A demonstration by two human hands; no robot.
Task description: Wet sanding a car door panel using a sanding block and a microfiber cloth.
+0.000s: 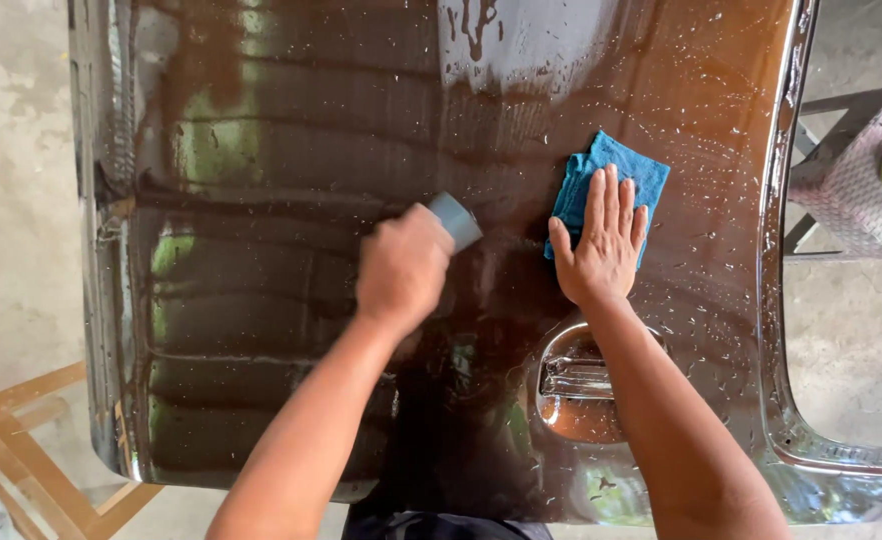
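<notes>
**Both hands down on wet brown car door panel**

Left hand (403, 268): forearm comes in from bottom centre, angled up and slightly right. Hand is motion-blurred. Fingers curled shut around a small grey block (457, 219); only one end of the block shows, sticking out past the knuckles on the upper-right side. Its visible long axis runs roughly lower-left to upper-right, with the exposed end pointing toward the blue cloth. Block face is against the panel, as far as the blur lets me tell.

Right hand (601, 248): forearm enters from bottom right, angled up and left. Palm flat, fingers straight and close together, pointing up the frame, thumb spread out to the left. No grasp, just pressing down on a blue cloth (611, 170). The cloth is folded, roughly rectangular, long axis tilted upper-left to lower-right; it sits under the fingers and sticks out beyond the fingertips and on both sides.

The two hands are near each other, not touching.

Door panel (281, 200) is glossy brown, lying flat, covered in water droplets and streaks. The recessed door handle (576, 380) is just behind the right wrist. A wooden frame (31, 450) stands at lower left and a woven stool (861, 170) at the right edge, both well apart from the fingers.
</notes>
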